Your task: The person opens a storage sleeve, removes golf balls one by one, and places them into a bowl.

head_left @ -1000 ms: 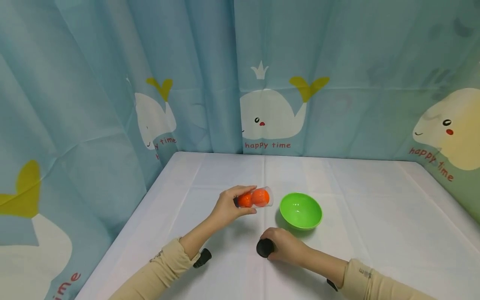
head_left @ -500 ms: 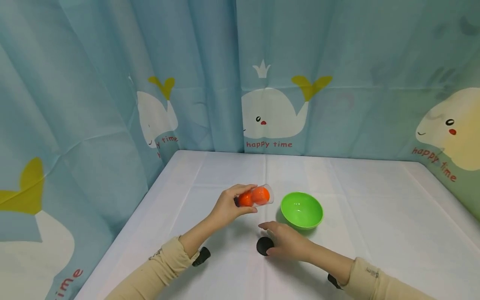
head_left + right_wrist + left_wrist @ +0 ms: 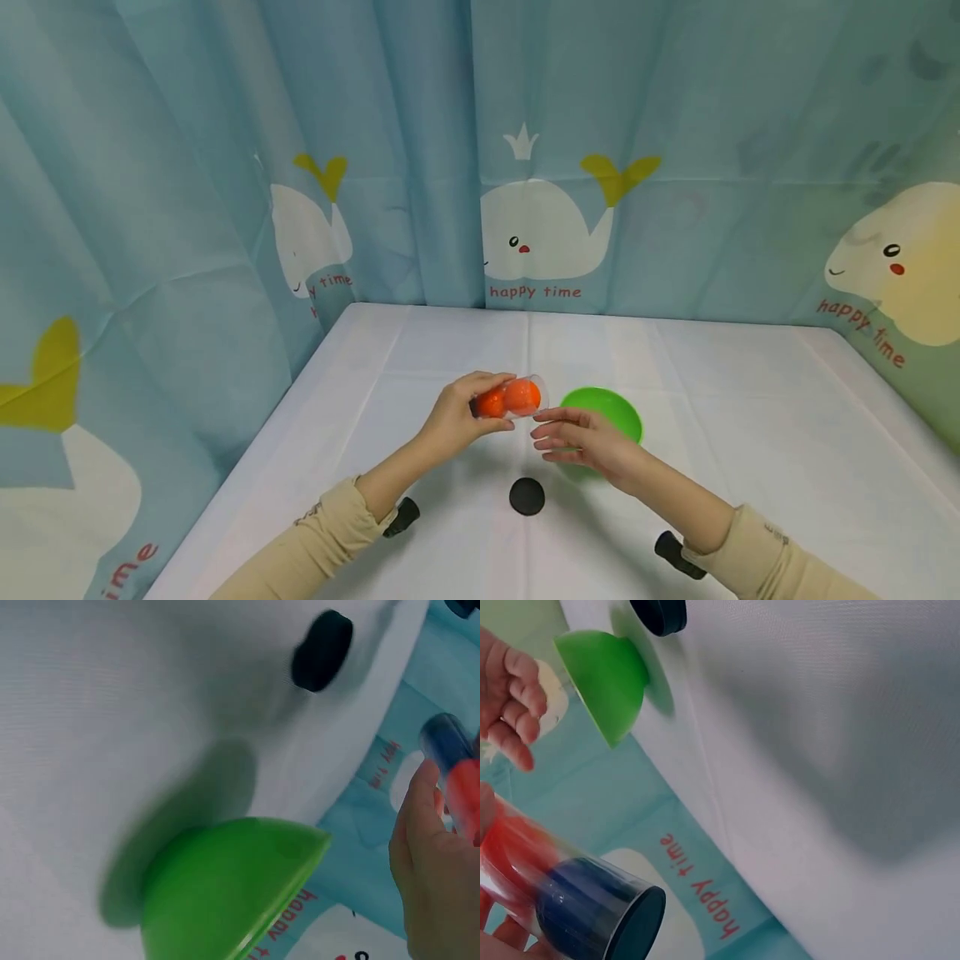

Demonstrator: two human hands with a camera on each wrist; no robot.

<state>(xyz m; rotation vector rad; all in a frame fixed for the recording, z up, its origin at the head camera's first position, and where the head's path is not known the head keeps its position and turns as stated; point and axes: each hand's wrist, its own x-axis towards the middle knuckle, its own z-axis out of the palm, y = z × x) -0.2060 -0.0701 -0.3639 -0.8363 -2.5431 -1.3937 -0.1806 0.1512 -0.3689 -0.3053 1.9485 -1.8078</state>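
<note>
My left hand [image 3: 459, 415] grips a clear plastic tube [image 3: 542, 390] on its side above the table, fingers along one side and thumb along the other. Inside, orange balls [image 3: 522, 397] sit towards the right end, and a dark blue ball [image 3: 581, 904] lies at the other end. Just right of the tube, my right hand [image 3: 588, 442] hovers with fingers spread and nothing in them. It partly covers a green bowl [image 3: 611, 406] in the head view. A round black lid [image 3: 527, 497] lies flat on the table, below and between both hands.
A white cloth covers the table [image 3: 750, 417]. Behind and to the sides hangs a blue curtain [image 3: 420, 167] printed with whales. Small black devices [image 3: 678, 556] are worn at both wrists.
My right hand has let go of the black lid, leaving it on the table, and has risen towards the tube's right end, its fingers opening. The left hand and tube have hardly moved.
</note>
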